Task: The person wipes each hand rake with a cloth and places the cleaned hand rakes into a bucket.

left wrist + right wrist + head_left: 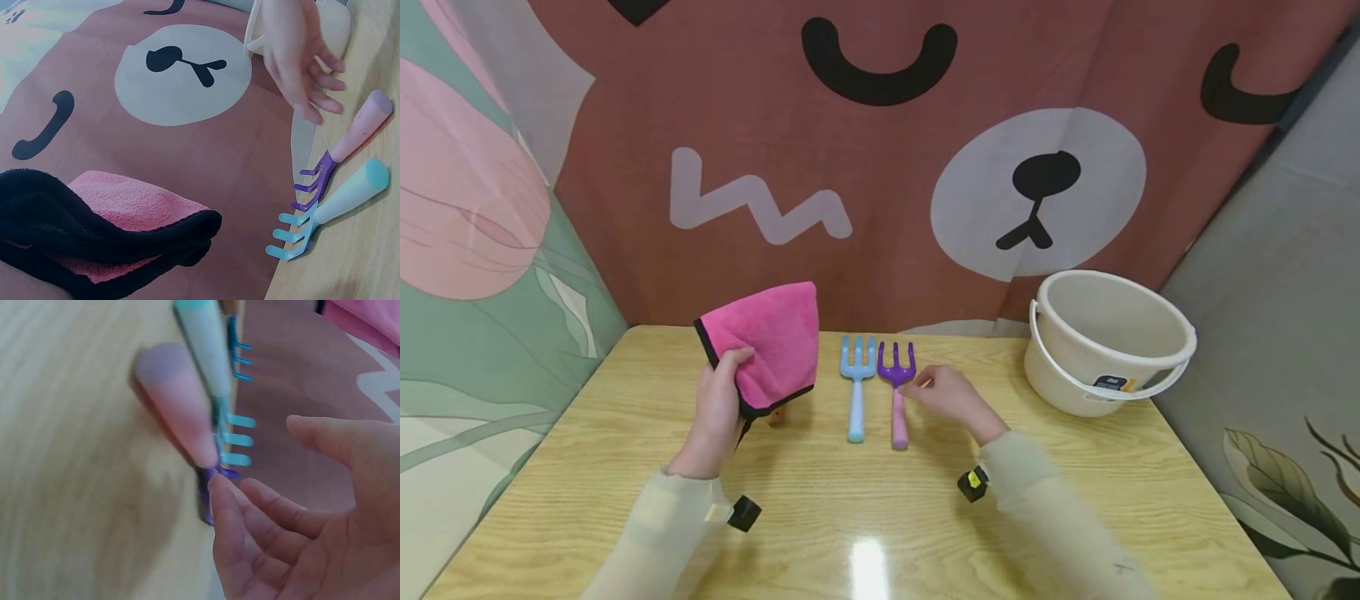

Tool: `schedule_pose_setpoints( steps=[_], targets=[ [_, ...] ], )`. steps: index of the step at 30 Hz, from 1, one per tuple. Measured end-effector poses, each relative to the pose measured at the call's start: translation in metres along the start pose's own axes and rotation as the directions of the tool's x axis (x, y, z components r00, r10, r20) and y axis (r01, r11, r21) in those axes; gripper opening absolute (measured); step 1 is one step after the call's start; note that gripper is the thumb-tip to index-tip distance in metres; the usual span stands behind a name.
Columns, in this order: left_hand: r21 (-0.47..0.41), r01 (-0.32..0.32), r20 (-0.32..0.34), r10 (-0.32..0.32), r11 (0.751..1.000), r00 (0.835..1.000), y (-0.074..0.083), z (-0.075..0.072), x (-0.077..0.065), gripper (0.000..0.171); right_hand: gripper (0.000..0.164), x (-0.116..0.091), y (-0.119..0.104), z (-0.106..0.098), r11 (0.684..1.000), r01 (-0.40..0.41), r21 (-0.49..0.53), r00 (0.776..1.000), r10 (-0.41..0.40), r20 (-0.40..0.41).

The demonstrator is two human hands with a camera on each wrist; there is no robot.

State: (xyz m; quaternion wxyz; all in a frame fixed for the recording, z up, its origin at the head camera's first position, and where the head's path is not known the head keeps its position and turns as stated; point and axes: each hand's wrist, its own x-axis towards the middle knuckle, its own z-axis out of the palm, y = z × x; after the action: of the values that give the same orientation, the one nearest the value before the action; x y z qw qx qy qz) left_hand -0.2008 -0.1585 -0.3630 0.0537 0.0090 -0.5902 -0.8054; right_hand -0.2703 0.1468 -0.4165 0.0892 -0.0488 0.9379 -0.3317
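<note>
My left hand [717, 408] grips a pink cloth [775, 342] with black edging, thumb on its front, raised over the left part of the table. In the left wrist view the cloth [144, 206] hangs folded, its black border in front. My right hand [951, 400] is beside a small hand fork [899, 421] with purple tines and a pink handle. In the right wrist view its thumb stands apart, and its fingertips [219, 487] are right at the fork's neck. Left of that fork lies a light-blue hand fork [856, 404]. Another fork's brown handle [777, 417] shows partly below the cloth.
A white bucket [1063, 383] with its handle lowered to the front stands at the table's back right. Behind the wooden table [820, 517] hangs a brown cloth backdrop [887, 250] with a bear face. Printed curtains flank both sides.
</note>
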Motion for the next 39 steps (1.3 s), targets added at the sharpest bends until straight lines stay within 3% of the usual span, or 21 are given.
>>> schedule_pose_setpoints(
  steps=[5,9,17,24,31,39],
  targets=[
    [0.014,0.021,-0.013,-0.021,1.0,1.0,0.0,0.0,0.0,0.019,0.041,-0.002,0.002,0.019,0.997,-0.053,0.052,0.995,0.048,0.092],
    [0.025,0.027,-0.015,-0.026,0.999,1.0,0.0,-0.001,0.001,0.02,0.039,0.0,0.005,0.029,0.996,-0.071,0.057,0.993,0.065,0.103],
    [0.012,0.026,-0.004,-0.025,1.0,1.0,0.0,-0.001,0.001,0.02,0.037,0.004,-0.001,0.039,0.994,-0.082,-0.066,0.995,0.086,0.056],
    [0.009,0.029,-0.011,-0.029,1.0,1.0,-0.001,-0.002,0.001,0.019,0.041,0.005,-0.001,0.039,0.988,-0.099,-0.118,0.99,0.109,0.088],
    [0.007,0.035,-0.008,-0.035,0.999,0.999,-0.001,-0.004,0.001,0.02,0.066,0.006,-0.002,0.034,0.987,-0.158,-0.025,0.983,0.16,0.091],
    [0.018,0.053,0.003,-0.053,0.998,0.999,0.001,-0.003,0.001,0.021,0.053,0.007,0.002,0.031,0.975,-0.167,0.15,0.981,0.149,0.122]
  ],
)
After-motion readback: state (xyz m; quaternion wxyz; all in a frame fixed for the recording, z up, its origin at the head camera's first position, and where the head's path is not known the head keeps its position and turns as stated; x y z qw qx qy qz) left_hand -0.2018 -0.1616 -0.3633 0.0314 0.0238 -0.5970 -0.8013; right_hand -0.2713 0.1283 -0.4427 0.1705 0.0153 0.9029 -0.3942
